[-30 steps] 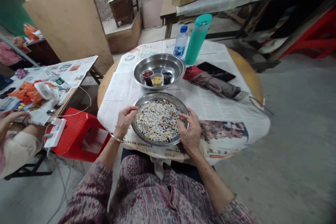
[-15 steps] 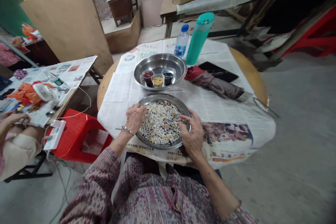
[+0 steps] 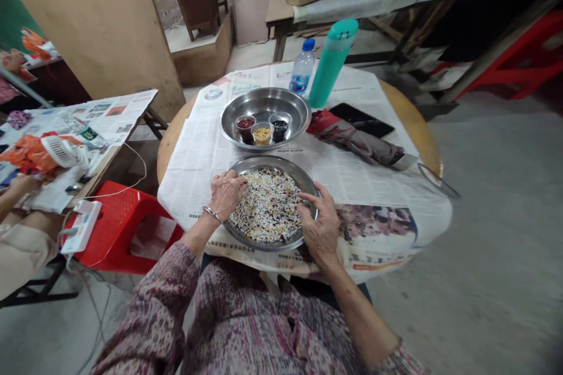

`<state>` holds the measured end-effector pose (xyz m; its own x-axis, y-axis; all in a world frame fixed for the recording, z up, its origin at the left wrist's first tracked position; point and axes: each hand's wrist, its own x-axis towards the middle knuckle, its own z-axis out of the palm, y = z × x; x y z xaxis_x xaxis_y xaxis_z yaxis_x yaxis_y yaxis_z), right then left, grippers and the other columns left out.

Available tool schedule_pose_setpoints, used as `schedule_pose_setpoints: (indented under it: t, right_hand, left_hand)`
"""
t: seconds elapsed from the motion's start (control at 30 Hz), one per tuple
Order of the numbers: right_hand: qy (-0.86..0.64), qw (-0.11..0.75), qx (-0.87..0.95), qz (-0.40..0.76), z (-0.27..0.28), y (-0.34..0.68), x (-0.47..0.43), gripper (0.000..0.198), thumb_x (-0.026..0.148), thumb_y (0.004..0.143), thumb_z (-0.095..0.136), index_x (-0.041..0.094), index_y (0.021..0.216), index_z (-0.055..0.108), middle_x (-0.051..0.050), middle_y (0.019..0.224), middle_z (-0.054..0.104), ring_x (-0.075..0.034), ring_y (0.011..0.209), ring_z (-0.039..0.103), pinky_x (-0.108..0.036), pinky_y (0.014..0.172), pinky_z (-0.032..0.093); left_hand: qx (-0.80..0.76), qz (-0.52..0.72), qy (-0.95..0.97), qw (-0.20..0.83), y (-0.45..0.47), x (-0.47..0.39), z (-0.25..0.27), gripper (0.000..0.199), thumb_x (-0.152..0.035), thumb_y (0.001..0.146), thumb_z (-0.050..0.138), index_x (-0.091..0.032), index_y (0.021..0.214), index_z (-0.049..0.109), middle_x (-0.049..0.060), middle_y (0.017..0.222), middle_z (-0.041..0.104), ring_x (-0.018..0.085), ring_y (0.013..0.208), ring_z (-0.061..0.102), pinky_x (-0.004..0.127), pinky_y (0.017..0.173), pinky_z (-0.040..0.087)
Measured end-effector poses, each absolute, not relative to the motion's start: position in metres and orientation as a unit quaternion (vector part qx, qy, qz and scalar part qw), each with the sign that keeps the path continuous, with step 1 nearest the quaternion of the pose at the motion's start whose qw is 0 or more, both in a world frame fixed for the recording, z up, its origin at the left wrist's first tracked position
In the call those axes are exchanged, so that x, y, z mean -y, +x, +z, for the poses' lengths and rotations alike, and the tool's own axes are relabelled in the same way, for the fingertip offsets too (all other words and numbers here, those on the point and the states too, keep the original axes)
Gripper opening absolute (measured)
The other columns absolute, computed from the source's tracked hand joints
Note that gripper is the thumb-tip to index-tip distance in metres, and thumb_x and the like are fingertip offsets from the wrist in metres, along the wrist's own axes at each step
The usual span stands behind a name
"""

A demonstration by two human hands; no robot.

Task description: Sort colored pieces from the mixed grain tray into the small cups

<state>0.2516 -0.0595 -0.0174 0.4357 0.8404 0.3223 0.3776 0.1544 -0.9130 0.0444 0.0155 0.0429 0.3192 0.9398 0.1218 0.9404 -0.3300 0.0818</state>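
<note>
A round metal tray lies at the near side of the table. Spread in it is a mix of white grains with red, yellow and black beans. My left hand, with a bracelet at the wrist, rests over the left rim. Its fingers are bent together at the edge of the grains; whatever they pinch is hidden. Over the right rim lies my right hand, thumb and fingers apart, tips near the grains. Behind the tray, a metal basin contains cups of red beans, yellow beans and black beans.
Newspaper covers the round table. A water bottle, a green flask, a folded umbrella and a dark tablet-like slab stand or lie beyond. At left are a red stool, a power strip and another person's hand.
The view has shifted slightly, so the surroundings sit a little further left. Both my hands keep nearly the same places at the tray. The other person's hand at left has moved.
</note>
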Motion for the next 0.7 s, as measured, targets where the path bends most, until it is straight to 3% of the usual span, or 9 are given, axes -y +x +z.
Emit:
schedule_pose_setpoints:
  t: [0.53, 0.63, 0.7]
  right_hand:
    - [-0.622, 0.576, 0.491, 0.201, -0.02, 0.253, 0.059, 0.019, 0.027, 0.079, 0.06, 0.021, 0.092, 0.072, -0.009, 0.138, 0.057, -0.025, 0.13, 0.052, -0.048, 0.115, 0.032]
    - [-0.62, 0.579, 0.49, 0.201, -0.019, 0.252, 0.059, 0.019, 0.027, 0.079, 0.059, 0.02, 0.092, 0.072, -0.009, 0.138, 0.057, -0.025, 0.129, 0.052, -0.048, 0.115, 0.033]
    - [-0.62, 0.578, 0.491, 0.202, -0.018, 0.252, 0.06, 0.02, 0.028, 0.079, 0.06, 0.02, 0.092, 0.072, -0.01, 0.139, 0.057, -0.025, 0.129, 0.052, -0.048, 0.115, 0.033]
  left_hand:
    - [0.57, -0.148, -0.808, -0.033, 0.042, -0.011, 0.041, 0.013, -0.026, 0.091, 0.059, -0.023, 0.088, 0.071, 0.006, 0.093, 0.067, 0.021, 0.092, 0.06, 0.035, 0.084, 0.04]
    - [0.582, -0.26, -0.76, -0.126, 0.043, 0.0, 0.047, 0.01, -0.021, 0.088, 0.057, -0.021, 0.084, 0.066, 0.002, 0.08, 0.063, 0.016, 0.081, 0.057, 0.03, 0.079, 0.042]
    - [0.589, -0.352, -0.679, -0.262, 0.042, 0.009, 0.053, 0.009, -0.021, 0.086, 0.054, -0.02, 0.08, 0.061, -0.001, 0.069, 0.055, 0.013, 0.067, 0.051, 0.026, 0.068, 0.041]
